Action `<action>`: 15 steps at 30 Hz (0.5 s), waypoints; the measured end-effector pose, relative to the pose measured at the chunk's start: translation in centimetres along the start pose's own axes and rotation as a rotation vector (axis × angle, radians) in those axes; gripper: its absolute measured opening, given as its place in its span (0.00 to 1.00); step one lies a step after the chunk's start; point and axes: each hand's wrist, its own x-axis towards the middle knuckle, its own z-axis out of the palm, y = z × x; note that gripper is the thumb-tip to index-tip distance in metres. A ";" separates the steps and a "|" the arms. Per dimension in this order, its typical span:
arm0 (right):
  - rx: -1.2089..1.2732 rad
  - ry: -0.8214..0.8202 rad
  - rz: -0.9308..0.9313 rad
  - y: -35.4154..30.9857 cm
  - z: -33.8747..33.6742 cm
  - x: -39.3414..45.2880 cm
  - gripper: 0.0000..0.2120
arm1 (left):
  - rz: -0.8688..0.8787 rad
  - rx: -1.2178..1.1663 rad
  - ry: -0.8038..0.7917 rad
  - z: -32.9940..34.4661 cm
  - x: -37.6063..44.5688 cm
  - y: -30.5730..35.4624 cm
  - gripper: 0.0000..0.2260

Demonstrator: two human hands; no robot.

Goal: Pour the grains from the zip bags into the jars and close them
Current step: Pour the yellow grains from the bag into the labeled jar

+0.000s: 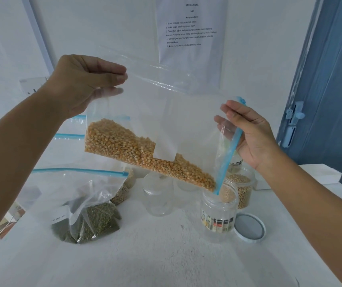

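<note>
Now the zip bag of yellow corn kernels is held tilted in the air, its open blue-zip corner over the mouth of a clear jar.

Left hand has a closed grip, pinching the bag's upper left corner; right hand pinches the blue zip edge on the right, just above the jar. The jar stands on the white table, with some kernels inside, and its white lid lies just beside it on the right. Farther right stands a second jar with grains. An empty jar stands in the middle. Near left lies a bag of green grains.
</note>
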 end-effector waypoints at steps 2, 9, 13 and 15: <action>0.001 0.002 -0.003 0.0 0.0 0.1 0.11 | 0.008 0.008 -0.003 0.0 0.3 0.3 0.08; 0.016 0.001 0.011 0.3 -0.4 -0.1 0.11 | 0.017 0.017 -0.021 0.3 0.7 0.3 0.08; 0.025 0.007 0.006 0.2 -0.4 0.0 0.11 | 0.025 0.034 -0.022 0.3 1.1 0.4 0.09; 0.027 0.011 0.013 0.4 -0.6 -0.1 0.11 | 0.018 0.041 -0.027 0.5 1.1 0.2 0.09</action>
